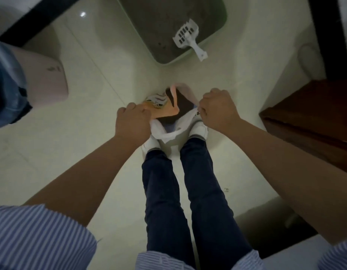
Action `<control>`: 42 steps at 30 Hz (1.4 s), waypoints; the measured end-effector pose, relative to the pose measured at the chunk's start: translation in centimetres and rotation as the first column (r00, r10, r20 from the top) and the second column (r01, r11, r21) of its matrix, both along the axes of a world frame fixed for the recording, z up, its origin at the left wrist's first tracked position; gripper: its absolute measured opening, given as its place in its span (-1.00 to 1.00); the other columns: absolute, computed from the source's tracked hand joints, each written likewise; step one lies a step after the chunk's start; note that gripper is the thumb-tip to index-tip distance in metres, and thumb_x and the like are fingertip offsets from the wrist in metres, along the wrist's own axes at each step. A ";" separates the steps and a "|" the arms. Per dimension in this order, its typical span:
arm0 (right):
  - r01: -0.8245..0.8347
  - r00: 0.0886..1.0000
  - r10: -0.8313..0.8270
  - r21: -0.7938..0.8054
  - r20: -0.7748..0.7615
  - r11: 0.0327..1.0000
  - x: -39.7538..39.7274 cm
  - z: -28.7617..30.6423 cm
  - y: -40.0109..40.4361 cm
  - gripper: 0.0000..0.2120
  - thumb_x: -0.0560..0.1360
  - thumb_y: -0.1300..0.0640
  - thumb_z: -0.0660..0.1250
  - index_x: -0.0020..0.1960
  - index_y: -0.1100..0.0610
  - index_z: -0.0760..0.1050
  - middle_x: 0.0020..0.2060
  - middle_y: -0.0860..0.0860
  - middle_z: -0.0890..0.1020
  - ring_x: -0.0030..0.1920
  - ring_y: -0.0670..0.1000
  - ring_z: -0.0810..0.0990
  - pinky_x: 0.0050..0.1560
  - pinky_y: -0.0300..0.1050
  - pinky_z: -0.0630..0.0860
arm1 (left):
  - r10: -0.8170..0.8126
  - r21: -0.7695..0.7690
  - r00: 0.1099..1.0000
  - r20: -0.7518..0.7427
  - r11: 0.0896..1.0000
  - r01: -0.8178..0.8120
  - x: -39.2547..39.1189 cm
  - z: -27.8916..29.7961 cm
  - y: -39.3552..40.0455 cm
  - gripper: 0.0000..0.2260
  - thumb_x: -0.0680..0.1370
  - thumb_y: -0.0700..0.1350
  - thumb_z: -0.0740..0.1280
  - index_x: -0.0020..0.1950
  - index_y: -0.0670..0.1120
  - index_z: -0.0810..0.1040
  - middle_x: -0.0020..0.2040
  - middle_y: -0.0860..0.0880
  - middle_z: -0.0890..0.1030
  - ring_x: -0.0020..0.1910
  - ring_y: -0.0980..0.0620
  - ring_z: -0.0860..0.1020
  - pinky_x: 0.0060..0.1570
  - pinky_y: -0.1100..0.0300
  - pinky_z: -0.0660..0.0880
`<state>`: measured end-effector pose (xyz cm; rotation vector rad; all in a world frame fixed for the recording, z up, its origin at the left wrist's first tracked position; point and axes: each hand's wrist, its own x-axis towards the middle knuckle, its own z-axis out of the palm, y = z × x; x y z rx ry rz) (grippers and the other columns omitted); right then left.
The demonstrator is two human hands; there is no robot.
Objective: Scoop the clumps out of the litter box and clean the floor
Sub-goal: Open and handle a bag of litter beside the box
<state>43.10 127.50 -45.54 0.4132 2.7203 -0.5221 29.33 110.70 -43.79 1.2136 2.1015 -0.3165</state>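
Left hand (132, 121): fingers pinched on bag (168, 131) rim, 9 o'clock side | Right hand (217, 108): fisted on rim, 3 o'clock side | Bag open above shoes | Litter box (149, 36) at 12 o'clock on floor (90, 133) | Scoop (188, 37) lies on its near corner, handle over rim

Open pale floor (114, 61) lies between the bag (168, 131) at the feet and the litter box (223, 22), leaving a clear path forward. A pink bin (49, 82) crowds the left, a wooden cabinet (313, 117) the right. The scoop (188, 36) lies across the box's near rim, partly blocking its near right corner.
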 end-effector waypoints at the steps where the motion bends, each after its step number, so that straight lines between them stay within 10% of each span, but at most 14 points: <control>1: 0.010 1.000 -0.010 -0.002 0.008 1.000 -0.2 -0.1 0.3 -0.77 0.08 0.30 0.42 -0.62 0.18 0.39 -0.66 0.05 0.44 -0.57 0.06 0.51 -0.45 -0.31 0.23 | -0.022 -0.083 1.000 0.008 0.996 0.022 -0.2 0.2 0.9 -0.67 0.52 -0.27 0.13 0.28 -0.21 0.40 0.23 -0.18 0.46 0.23 -0.15 0.38 0.13 0.03 0.28; 6: 0.107 0.993 -0.101 -0.114 0.064 0.988 -0.1 0.1 1.8 -0.83 0.26 0.30 0.28 -0.49 0.30 0.50 -0.52 0.22 0.52 -0.48 0.18 0.55 -0.50 -0.19 0.43 | -0.267 -0.151 0.948 0.174 0.944 0.293 -0.4 0.1 4.9 -0.44 0.54 -0.17 0.24 0.50 -0.08 0.08 0.44 -0.09 0.26 0.40 -0.10 0.27 0.31 0.05 0.26; 11: 0.138 0.927 -0.058 -0.192 0.372 0.972 1.2 0.4 3.8 -0.75 0.58 0.23 0.10 0.06 0.33 0.51 0.03 0.28 0.53 0.07 0.20 0.48 -0.02 0.01 0.38 | -0.307 -0.182 0.894 0.327 0.907 0.379 1.4 -1.1 5.6 -0.55 0.54 0.00 0.26 0.40 -0.02 0.25 0.23 -0.07 0.45 0.17 -0.08 0.48 0.12 0.09 0.48; 20: 0.257 0.957 -0.209 -0.256 0.201 0.932 4.2 -0.8 3.6 -0.81 0.43 0.33 0.22 -0.26 0.42 0.53 -0.30 0.37 0.57 -0.22 0.32 0.56 -0.26 0.07 0.46 | -0.028 -0.368 0.886 0.462 0.903 0.220 3.9 -2.0 5.5 -0.67 0.59 -0.23 0.10 0.36 -0.16 0.37 0.26 -0.18 0.46 0.24 -0.12 0.44 0.25 0.08 0.39; 25: 0.397 0.904 -0.335 -0.231 0.266 0.888 5.4 -0.9 3.4 -0.73 0.55 0.21 0.15 0.04 0.38 0.52 -0.05 0.34 0.57 0.01 0.27 0.51 0.00 0.08 0.40 | -0.034 -0.310 0.921 0.388 0.936 0.165 2.2 -0.7 6.1 -0.70 0.61 -0.05 0.14 0.21 -0.21 0.47 0.19 -0.19 0.51 0.18 -0.14 0.47 0.19 0.05 0.42; 34: 0.769 0.638 -0.644 -0.316 0.421 0.556 7.9 1.2 2.5 -0.56 0.55 0.25 0.20 0.41 0.24 0.25 0.22 0.23 0.48 0.17 0.20 0.48 0.18 -0.10 0.34 | -0.075 -0.277 0.963 0.260 0.949 0.149 2.7 2.2 7.8 -0.63 0.62 0.01 0.10 0.22 -0.22 0.49 0.20 -0.16 0.53 0.19 -0.11 0.49 0.12 0.12 0.39; 39: 0.849 0.526 -0.708 -0.342 0.472 0.402 10.8 4.1 1.9 -0.69 0.55 0.29 0.20 0.29 0.28 0.41 0.14 0.27 0.55 -0.03 0.07 0.46 -0.12 -0.37 0.26 | 0.211 -0.238 0.934 0.288 0.961 -0.144 4.2 5.5 8.4 -0.61 0.59 -0.03 0.20 -0.43 -0.10 0.32 -0.40 -0.01 0.38 -0.29 0.01 0.40 -0.36 0.31 0.22; 42: 0.832 0.551 -0.671 -0.387 0.496 0.397 11.7 6.5 1.2 -0.72 0.55 0.32 0.18 0.25 0.30 0.45 0.12 0.28 0.57 -0.07 0.00 0.40 -0.26 -0.52 0.30 | 0.611 -0.268 0.692 0.385 0.791 -0.549 4.6 8.7 9.0 -0.64 0.56 -0.08 0.26 -0.42 -0.13 0.36 -0.43 -0.01 0.35 -0.39 0.06 0.34 -0.34 0.24 0.27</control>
